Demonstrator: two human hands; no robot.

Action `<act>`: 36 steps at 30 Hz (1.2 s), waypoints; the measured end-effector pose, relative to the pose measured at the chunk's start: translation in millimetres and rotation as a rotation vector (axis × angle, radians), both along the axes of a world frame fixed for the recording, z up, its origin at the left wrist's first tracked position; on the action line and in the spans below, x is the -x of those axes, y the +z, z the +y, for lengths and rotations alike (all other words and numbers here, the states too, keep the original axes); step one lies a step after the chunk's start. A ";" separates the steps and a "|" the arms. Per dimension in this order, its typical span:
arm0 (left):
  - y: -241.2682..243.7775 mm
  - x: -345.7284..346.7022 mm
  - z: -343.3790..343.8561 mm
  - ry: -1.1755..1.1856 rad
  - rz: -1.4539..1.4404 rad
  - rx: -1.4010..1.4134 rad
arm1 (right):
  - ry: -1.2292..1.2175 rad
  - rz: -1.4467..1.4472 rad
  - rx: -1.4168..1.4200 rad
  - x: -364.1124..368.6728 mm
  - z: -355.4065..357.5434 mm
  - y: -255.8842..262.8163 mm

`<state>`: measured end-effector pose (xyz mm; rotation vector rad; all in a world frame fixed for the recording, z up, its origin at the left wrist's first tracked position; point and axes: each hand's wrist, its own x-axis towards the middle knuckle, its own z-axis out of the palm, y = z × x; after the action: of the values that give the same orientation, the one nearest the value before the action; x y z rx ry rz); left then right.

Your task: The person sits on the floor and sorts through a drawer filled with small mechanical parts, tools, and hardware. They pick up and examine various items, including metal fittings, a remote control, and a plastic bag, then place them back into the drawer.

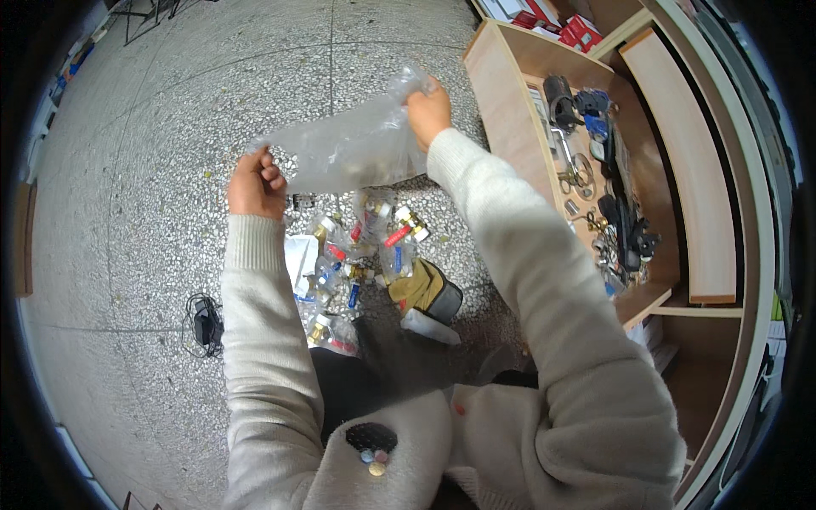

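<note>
A clear plastic bag [354, 140] is stretched between my hands above the speckled floor. My left hand [257, 185] pinches one end of it. At the other end, my right hand [429, 111] grips a bunched corner in a fist. Something brownish shows blurred through the film near its lower edge; I cannot tell whether it lies inside or behind. Below the bag are several brass ball valves, some in clear wrapping. One valve with a red lever [408, 228] lies unwrapped, and a blue-levered valve [354, 287] is nearer me. A tan and grey cloth item [426, 290] rests beside them.
On the right, an open wooden drawer [510, 95] holds metal parts and black fittings, with red and white boxes [579, 33] behind it. A black power adapter with cable [205, 326] lies left of my arm. White paper [301, 255] and a translucent white piece [430, 326] sit near the valves.
</note>
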<state>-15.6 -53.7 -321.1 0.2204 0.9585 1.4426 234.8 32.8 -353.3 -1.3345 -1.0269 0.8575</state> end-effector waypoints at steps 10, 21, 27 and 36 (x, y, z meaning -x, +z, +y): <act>-64.7 -4.5 -11.7 -0.253 -0.083 0.005 | -0.098 -0.791 0.367 -30.0 -23.2 -64.3; -73.6 -11.7 -9.4 -0.311 0.274 -0.274 | 1.117 -1.358 0.588 37.4 -40.2 -92.2; -86.4 1.0 -4.4 -0.259 0.268 -0.308 | 1.150 -1.612 1.092 11.5 -47.7 -66.2; -64.2 5.9 4.9 -0.203 0.379 -0.300 | 0.394 -1.169 0.280 -0.1 -3.7 -38.4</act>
<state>-21.6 -48.7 -385.3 0.8133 0.9846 1.3760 234.9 29.1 -391.7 -1.9570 -2.1796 0.4441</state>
